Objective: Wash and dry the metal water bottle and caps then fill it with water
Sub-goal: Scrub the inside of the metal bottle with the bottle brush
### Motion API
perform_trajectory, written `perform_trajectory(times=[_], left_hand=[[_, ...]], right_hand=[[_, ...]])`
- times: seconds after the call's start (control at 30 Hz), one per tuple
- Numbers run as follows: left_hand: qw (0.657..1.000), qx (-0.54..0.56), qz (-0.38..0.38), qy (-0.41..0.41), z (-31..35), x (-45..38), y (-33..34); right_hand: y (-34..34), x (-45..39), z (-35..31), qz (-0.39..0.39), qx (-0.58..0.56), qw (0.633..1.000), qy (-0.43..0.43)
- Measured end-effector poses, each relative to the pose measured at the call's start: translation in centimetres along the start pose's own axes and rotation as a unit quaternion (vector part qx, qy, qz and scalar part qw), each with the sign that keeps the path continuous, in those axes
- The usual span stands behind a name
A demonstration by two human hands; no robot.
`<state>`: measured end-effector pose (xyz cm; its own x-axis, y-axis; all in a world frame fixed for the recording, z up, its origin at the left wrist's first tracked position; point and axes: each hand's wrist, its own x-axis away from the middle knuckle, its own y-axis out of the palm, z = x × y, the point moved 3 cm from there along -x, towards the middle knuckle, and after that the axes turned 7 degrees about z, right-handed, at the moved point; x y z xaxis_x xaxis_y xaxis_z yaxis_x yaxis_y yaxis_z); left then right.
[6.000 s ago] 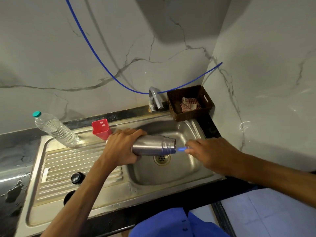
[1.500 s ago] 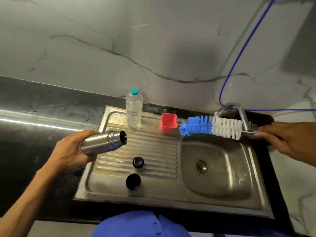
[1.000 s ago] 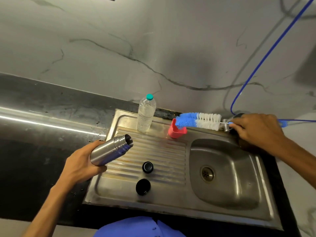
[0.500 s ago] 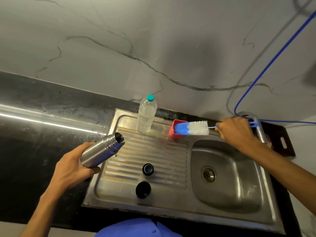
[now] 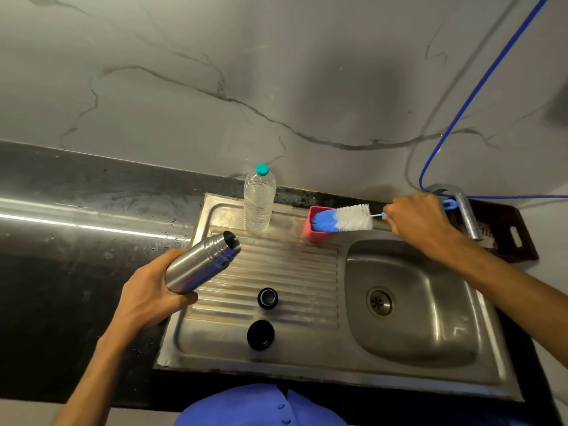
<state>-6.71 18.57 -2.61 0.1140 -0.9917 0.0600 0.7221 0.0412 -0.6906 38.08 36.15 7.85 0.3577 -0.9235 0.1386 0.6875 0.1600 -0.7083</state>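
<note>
Because the steel bottle [image 5: 201, 264] looks rigid and wet-slick, the left hand [image 5: 150, 295] wraps its base; right fingers [image 5: 396, 212] pinch the brush [image 5: 341, 221] beside it.

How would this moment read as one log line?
left hand: holds metal bottle, open | right hand: dips bottle brush into red cup | caps: on drainboard

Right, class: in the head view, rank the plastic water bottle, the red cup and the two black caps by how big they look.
1. plastic water bottle
2. red cup
3. nearer black cap
4. farther black cap

The caps look close in size; the nearer one may only look bigger because it lies closer to the camera.
</note>
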Motion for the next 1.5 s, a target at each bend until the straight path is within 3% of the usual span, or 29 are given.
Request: perform_trajectory(times=[0.1,0.6,0.9,1.23,1.5], left_hand=[[1.000,0.001,-0.007,0.006,0.2,0.0,0.2],[0.999,-0.016,-0.002,0.033,0.6,1.1,1.0],[0.999,0.012,-0.008,0.033,2.3,1.1,1.9],[0.999,0.022,-0.013,0.025,2.2,2.1,2.4],[1.000,0.021,-0.015,0.005,1.3,3.1,3.2]], right_hand=[[-0.5,0.5,1.1,0.020,-0.003,1.000,0.014],[-2.8,3.5,7.6,-0.022,-0.046,0.994,0.100],[-3.6,4.7,9.9,0.032,-0.089,0.988,0.123],[-2.1,2.4,5.3,0.025,-0.172,0.981,0.081],[-1.9,-0.4,-1.3,0.019,-0.022,0.998,-0.052]])
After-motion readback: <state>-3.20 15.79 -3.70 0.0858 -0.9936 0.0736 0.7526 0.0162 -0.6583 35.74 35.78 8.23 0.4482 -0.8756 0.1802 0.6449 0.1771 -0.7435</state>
